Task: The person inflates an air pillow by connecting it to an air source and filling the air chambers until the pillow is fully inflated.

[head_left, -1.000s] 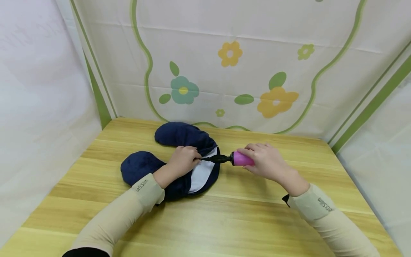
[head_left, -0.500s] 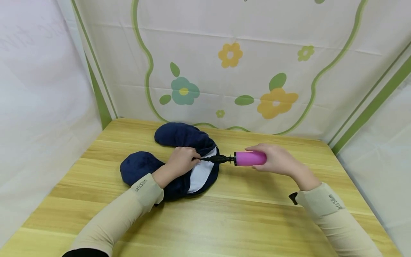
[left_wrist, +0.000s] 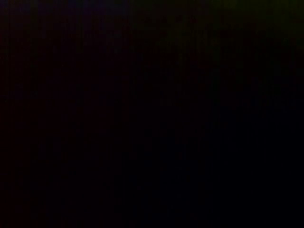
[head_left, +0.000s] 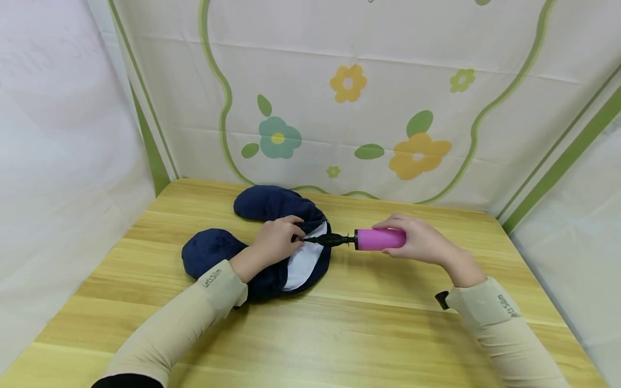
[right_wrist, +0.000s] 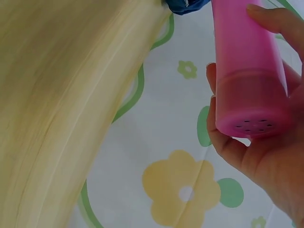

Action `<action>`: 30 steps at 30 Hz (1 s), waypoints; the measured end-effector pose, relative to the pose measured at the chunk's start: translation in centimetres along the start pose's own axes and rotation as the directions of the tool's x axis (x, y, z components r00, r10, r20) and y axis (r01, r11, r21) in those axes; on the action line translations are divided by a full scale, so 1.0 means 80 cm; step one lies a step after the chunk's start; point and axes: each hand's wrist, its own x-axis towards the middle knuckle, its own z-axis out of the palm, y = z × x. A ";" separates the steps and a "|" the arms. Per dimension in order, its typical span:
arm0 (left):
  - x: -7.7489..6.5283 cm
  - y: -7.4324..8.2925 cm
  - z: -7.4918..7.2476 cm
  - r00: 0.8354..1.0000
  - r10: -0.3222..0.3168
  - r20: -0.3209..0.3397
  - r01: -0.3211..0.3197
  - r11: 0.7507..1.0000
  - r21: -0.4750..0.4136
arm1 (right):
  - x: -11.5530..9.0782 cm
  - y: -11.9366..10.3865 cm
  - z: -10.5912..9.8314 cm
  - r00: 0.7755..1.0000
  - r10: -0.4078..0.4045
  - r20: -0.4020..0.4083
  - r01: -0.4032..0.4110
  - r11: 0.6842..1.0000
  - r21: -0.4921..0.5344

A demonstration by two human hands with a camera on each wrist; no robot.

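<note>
A navy U-shaped neck pillow [head_left: 213,250] lies on the table, its pale inner lining [head_left: 302,267] showing at the curved end. My left hand [head_left: 274,240] rests over the pillow and pinches it at the tip of the black nozzle [head_left: 332,240]; the fingers hide the exact joint. That nozzle belongs to a hand air pump with a pink barrel [head_left: 380,239], pointing left across the lining. My right hand [head_left: 424,245] grips the barrel's right end, thumb and fingers on opposite sides. In the right wrist view, small holes mark the end of the pink pump [right_wrist: 249,71].
The wood-grain table [head_left: 339,334] runs up to a white backdrop [head_left: 310,102] printed with flowers and green lines. White cloth also hangs along the left and right sides. The left wrist view is almost black.
My right hand has drawn back to the right along with the pink barrel, and more of the barrel shows. My left hand stays at the nozzle tip, its fingers shifting slightly.
</note>
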 end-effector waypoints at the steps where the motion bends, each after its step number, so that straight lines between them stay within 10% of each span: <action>1: 0.000 0.002 -0.002 1.000 -0.003 -0.001 0.003 1.000 -0.008 | 0.001 0.000 0.001 1.000 -0.007 -0.005 0.007 1.000 -0.004; 9: 0.007 0.041 -0.017 0.999 0.044 0.018 -0.043 0.998 -0.050 | 0.003 -0.002 0.002 0.999 -0.025 -0.035 0.024 0.999 -0.025; 17: 0.019 0.082 -0.011 0.981 -0.032 0.193 0.045 0.997 -0.062 | 0.007 -0.005 0.009 0.996 -0.061 -0.066 0.059 0.998 -0.027; 23: 0.031 0.098 0.010 0.961 -0.094 0.261 0.069 0.992 0.103 | 0.009 -0.009 0.018 0.994 -0.069 -0.087 0.069 0.998 -0.008; 30: 0.033 0.100 0.029 0.980 -0.094 0.175 0.044 0.961 0.272 | 0.012 -0.015 0.026 0.994 -0.063 -0.090 0.064 0.998 0.007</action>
